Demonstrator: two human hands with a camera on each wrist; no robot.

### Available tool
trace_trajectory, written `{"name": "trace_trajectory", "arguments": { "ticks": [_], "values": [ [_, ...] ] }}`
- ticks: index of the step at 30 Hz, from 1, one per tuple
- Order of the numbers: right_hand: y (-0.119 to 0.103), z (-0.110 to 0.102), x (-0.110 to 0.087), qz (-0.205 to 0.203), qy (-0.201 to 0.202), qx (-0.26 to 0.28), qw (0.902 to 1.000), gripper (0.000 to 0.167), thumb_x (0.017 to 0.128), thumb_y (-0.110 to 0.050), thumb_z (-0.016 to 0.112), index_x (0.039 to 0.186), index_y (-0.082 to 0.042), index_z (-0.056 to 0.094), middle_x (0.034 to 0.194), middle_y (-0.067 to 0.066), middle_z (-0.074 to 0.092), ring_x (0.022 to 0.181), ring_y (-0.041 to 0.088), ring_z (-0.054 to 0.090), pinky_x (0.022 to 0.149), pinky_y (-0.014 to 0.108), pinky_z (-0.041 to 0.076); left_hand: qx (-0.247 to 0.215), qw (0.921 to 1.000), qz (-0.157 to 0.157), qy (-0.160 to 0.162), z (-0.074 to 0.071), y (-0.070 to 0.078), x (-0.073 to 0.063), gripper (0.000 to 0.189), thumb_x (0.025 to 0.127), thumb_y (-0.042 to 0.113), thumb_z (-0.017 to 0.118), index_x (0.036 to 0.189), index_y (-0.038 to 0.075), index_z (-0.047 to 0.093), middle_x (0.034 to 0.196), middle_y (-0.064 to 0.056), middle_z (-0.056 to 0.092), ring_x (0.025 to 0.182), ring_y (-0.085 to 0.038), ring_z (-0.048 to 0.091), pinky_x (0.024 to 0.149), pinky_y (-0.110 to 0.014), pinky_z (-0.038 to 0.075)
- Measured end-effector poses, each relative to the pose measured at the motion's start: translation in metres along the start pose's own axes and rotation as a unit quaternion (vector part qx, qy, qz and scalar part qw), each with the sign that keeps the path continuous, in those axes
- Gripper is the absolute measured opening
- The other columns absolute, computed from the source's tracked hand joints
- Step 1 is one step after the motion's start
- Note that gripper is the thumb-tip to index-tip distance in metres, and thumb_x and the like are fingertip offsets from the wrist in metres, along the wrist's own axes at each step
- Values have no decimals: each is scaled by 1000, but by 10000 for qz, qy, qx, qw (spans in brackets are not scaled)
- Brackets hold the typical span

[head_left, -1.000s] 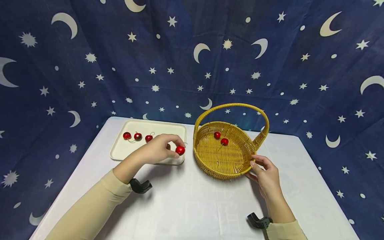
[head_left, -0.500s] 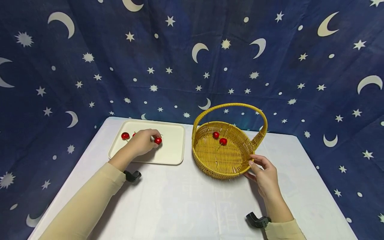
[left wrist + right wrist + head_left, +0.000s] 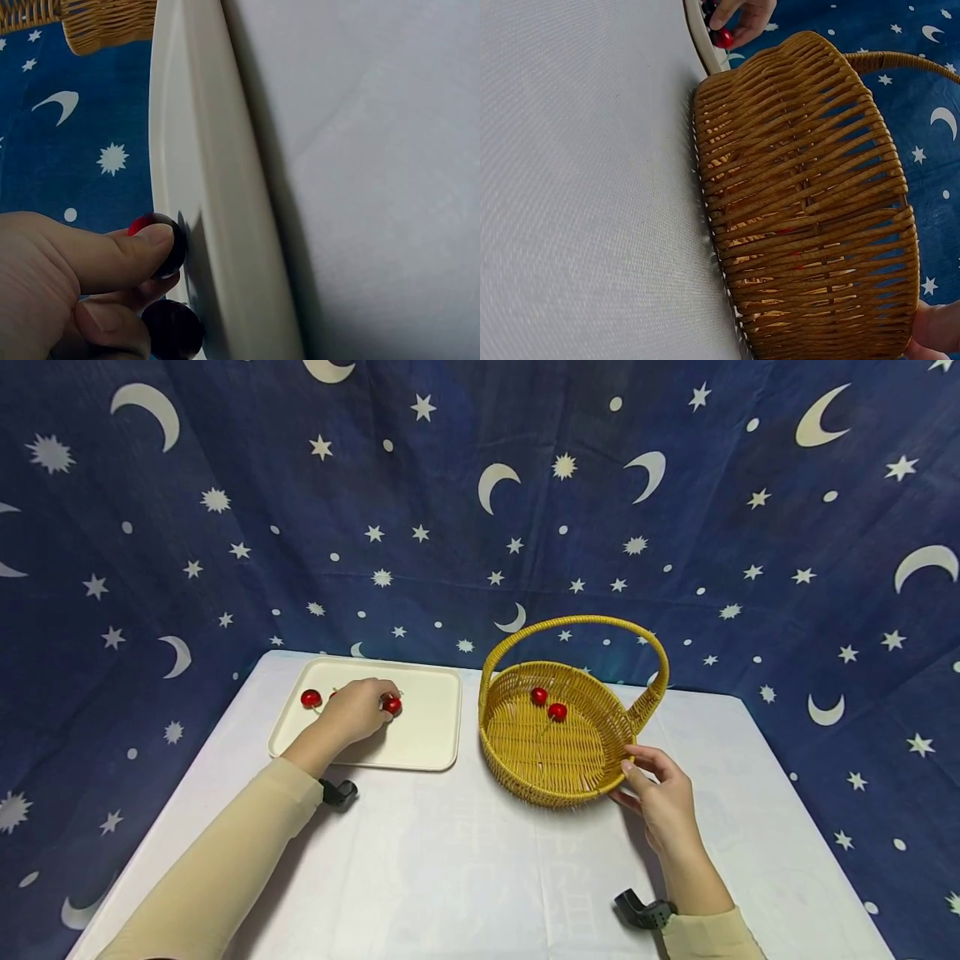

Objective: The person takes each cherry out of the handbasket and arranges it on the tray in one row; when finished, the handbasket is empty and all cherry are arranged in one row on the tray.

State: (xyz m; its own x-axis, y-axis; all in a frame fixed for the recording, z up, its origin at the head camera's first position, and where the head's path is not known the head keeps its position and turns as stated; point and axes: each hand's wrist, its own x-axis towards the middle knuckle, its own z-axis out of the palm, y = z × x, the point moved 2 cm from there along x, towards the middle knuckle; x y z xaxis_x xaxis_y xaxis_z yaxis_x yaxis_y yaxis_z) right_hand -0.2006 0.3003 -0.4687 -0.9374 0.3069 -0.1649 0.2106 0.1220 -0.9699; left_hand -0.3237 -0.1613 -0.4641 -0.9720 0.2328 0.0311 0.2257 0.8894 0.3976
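My left hand (image 3: 356,708) is over the cream tray (image 3: 423,731), its thumb and fingers pinching a red cherry (image 3: 392,706). In the left wrist view this cherry (image 3: 177,253) is between thumb and fingertips, close to the tray surface. A second dark cherry (image 3: 174,330) is right beside the lower fingers. Another cherry (image 3: 311,698) lies at the tray's left end, and the hand partly hides one more. With thumb and fingers, my right hand (image 3: 666,789) grips the right rim of the yellow wicker basket (image 3: 551,793). Two cherries (image 3: 557,712) lie inside it.
The basket's tall arched handle (image 3: 577,622) stands up across its opening. Tray and basket sit side by side on a white-covered table (image 3: 480,877). A dark blue cloth (image 3: 450,485) with moons and stars hangs behind the table.
My left hand, with a cherry at its fingertips, has moved left across the tray, then stayed nearly in place. The tray's right part now shows bare. My right hand has kept its grip.
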Motion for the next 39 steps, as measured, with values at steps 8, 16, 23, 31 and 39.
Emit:
{"name": "trace_trajectory", "arguments": {
  "ticks": [8,16,23,31,39],
  "values": [
    [0,0,0,-19,-13,22,10000,38,108,-9,63,144,-2,58,130,8,52,99,11,71,83,38,67,-60,9999,-92,-63,-4,-1,-1,45,92,11,82,136,12,73,120,-14,76,106,-33,70,94,-54,56],
    [1,1,0,-20,-53,33,10000,38,108,-9,63,145,-2,58,129,6,52,99,11,71,83,37,67,18,9990,405,209,-23,29,-22,45,93,13,81,137,11,71,127,-15,73,105,-31,72,93,-53,58],
    [1,1,0,-28,3,-7,10000,38,108,-10,62,145,-4,58,127,4,53,99,9,69,82,36,67,-391,9877,1491,278,-34,103,-47,41,90,16,86,130,14,74,122,-6,75,111,-29,73,97,-49,58],
    [1,1,1,-73,-22,5,10000,38,108,-9,62,145,-3,58,125,4,53,100,9,68,82,37,67,-1142,9698,2107,-444,-16,179,-40,43,92,19,86,133,15,72,130,-3,75,125,-24,69,111,-43,53],
    [1,0,-1,-80,-28,11,10000,38,108,-9,62,145,-2,57,125,4,53,99,11,68,82,38,67,-1070,9695,1957,-1019,18,227,6,49,93,21,86,139,17,69,127,1,75,127,-22,68,111,-37,53]
  ]
}}
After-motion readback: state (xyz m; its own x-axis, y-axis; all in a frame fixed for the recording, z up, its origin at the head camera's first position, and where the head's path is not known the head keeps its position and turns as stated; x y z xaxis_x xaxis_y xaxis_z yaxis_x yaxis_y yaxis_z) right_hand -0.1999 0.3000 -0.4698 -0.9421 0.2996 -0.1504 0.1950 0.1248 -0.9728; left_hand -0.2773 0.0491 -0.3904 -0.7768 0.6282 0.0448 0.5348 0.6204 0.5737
